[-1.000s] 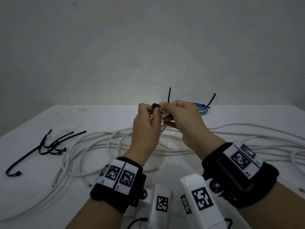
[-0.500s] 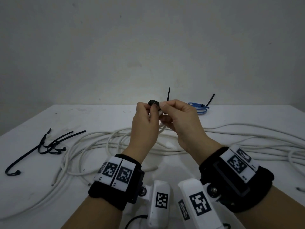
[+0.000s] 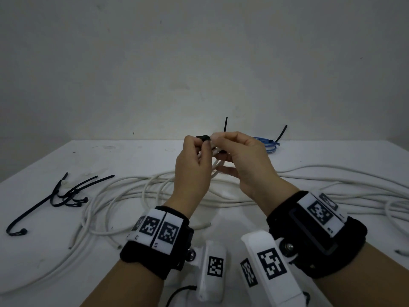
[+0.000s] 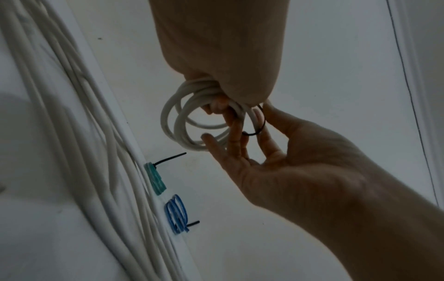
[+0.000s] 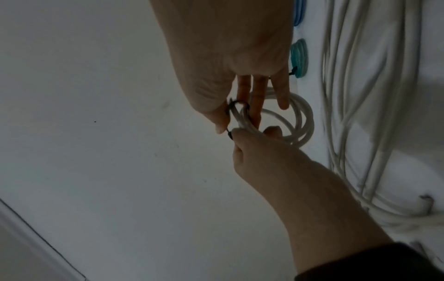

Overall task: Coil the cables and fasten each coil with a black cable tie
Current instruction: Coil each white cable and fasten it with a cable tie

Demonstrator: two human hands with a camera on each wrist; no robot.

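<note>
Both hands are raised above the white table (image 3: 332, 156), meeting at a small white cable coil (image 4: 192, 121). The left hand (image 3: 194, 171) has its fingers curled around one side of the coil, thumb and fingertips pinching at the head of a black cable tie (image 4: 258, 127). The tie forms a loop around the bunched strands, not drawn tight. The right hand (image 3: 245, 165) pinches the tie between thumb and forefinger; its remaining fingers are extended loosely against the coil. The tie's tail (image 3: 225, 124) points upward above the hands. Loose white cable (image 3: 132, 191) lies spread across the table beneath. Spare black cable ties (image 3: 66, 196) lie at the left. A blue coil (image 4: 177, 213) and a teal coil (image 4: 155, 178), each tied, rest at the far edge.
</note>
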